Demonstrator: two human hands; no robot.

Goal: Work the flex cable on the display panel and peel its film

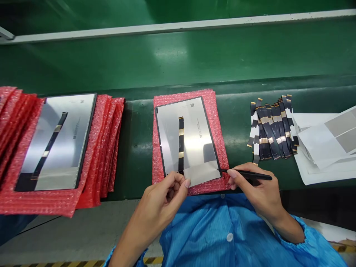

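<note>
In the middle of the bench a display panel [191, 126] lies silver back up on a red bubble-wrap bag [218, 129]. A black flex cable [181, 141] with gold bands runs down the panel's left part. Over the panel's lower edge is a light grey adhesive sheet [202, 174]. My left hand [167, 200] pinches this sheet's left corner between thumb and finger. My right hand [257, 191] is closed round black tweezers [251, 174], whose tips touch the sheet's right end. Whether the sheet sticks to the panel I cannot tell.
At left, a second panel [62, 137] with a flex cable rests on stacked red bubble-wrap bags [107, 148]. To the right lies a pile of flex cables [275, 128], beside white sheets [319, 148] bearing grey pieces. A pale rail [180, 26] crosses the green bench [133, 148] behind.
</note>
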